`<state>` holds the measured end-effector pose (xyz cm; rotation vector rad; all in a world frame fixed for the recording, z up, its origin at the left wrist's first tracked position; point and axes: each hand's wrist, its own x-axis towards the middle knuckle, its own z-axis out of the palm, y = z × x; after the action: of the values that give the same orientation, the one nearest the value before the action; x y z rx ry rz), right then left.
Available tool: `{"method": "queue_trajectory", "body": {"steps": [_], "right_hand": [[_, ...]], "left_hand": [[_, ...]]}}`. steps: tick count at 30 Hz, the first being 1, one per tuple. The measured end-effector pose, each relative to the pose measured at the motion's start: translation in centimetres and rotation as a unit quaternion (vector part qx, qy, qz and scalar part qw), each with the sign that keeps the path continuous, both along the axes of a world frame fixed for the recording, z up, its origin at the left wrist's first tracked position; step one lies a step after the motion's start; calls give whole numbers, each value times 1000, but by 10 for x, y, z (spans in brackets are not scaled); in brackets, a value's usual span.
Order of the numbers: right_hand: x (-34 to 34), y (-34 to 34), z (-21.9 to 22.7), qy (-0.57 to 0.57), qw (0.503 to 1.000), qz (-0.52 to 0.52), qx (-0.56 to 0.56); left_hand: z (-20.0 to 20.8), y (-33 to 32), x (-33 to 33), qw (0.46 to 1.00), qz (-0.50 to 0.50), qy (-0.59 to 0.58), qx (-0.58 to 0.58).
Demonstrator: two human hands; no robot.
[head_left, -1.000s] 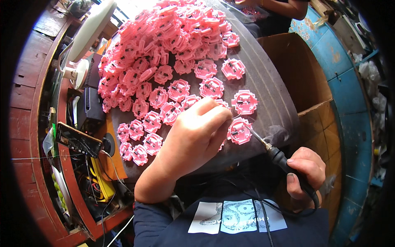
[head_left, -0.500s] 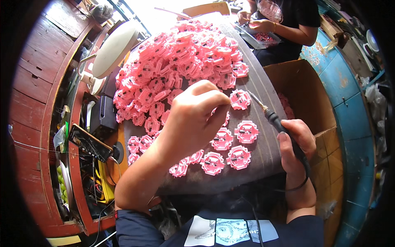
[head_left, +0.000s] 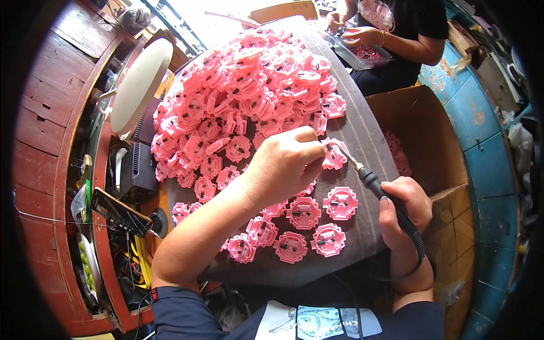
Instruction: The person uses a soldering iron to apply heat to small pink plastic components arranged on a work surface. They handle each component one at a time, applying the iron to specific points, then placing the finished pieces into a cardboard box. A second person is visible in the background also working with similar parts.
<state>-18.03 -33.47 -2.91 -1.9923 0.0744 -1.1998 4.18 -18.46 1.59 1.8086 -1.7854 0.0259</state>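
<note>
Right fingers (head_left: 407,188) hold one soldering iron (head_left: 371,181)

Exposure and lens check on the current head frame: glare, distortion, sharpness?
Head view: white, blown-out glare at the top, behind the pile of pink parts; fisheye bowing in the red planks and blue panels, black corners; soldering iron handle fairly crisp, fine detail at its tip too small to judge.

Lettering (head_left: 399,323) shows on the dark shirt (head_left: 184,311) and far cardboard box (head_left: 276,13).
</note>
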Motion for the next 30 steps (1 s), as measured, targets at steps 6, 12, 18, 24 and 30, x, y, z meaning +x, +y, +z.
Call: {"method": "queue_trajectory", "body": {"steps": [6, 12, 18, 24, 30], "right_hand": [[0, 0, 1, 11, 1000, 8, -6], [0, 0, 0, 10, 1000, 10, 0], [1, 0, 1, 14, 1000, 10, -5], [0, 0, 1, 13, 1000, 11, -5], [1, 0, 0, 9, 1000, 12, -4]], "left_hand": [[-5, -2, 3, 1000, 2, 6, 8], [-7, -4, 4, 1000, 5, 1, 7], [-9, -5, 3, 1000, 7, 8, 11], [-8, -4, 4, 1000, 14, 16, 11], [-10, -5, 5, 1000, 9, 13, 7]]}}
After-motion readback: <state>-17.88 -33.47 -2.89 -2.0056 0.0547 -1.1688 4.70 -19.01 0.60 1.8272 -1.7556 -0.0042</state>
